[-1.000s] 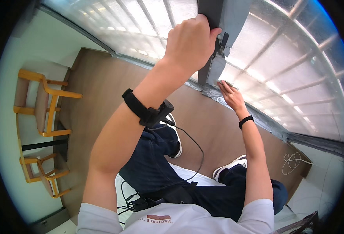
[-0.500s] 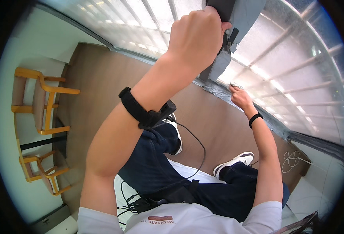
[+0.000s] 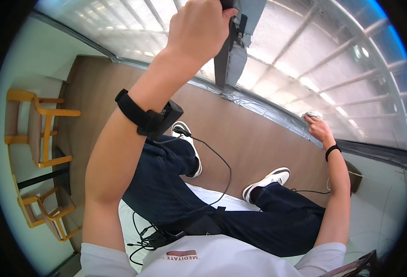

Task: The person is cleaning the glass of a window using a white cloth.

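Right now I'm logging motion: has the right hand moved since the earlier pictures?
Yes: the right hand has moved rightward along the pane, away from the dark post.

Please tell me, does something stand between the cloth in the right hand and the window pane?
Nothing visible stands between them: the right hand has the pale cloth in its grip, at the lower part of the window pane. Whether the cloth presses fully on it, I cannot tell.
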The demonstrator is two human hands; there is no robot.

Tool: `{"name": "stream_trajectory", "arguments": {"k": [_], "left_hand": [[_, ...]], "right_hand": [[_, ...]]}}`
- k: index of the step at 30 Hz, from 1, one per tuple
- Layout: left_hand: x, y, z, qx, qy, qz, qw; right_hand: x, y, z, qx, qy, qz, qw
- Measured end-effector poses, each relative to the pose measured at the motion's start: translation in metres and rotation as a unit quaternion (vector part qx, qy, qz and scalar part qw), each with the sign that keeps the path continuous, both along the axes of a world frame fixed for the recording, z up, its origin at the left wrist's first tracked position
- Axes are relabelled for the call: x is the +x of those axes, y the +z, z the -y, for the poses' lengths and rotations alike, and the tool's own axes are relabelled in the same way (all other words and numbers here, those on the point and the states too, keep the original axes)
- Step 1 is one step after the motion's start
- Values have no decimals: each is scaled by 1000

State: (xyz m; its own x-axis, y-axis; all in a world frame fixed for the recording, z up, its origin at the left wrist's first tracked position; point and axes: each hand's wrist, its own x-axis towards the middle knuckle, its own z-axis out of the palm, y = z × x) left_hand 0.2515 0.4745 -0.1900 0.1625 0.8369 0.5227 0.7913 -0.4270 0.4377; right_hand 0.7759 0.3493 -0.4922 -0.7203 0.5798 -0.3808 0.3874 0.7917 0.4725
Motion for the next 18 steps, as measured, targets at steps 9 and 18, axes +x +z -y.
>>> {"name": "stream_trajectory", "arguments": {"k": [9,18], "left_hand": [[4,-7,-1,-20,20,0,1000],[2,-1,0,-57,22,20,998]], "right_hand": [[-93,32,1,-151,9,-64,986],[-277,235,-60,204,90,-509,831]]}}
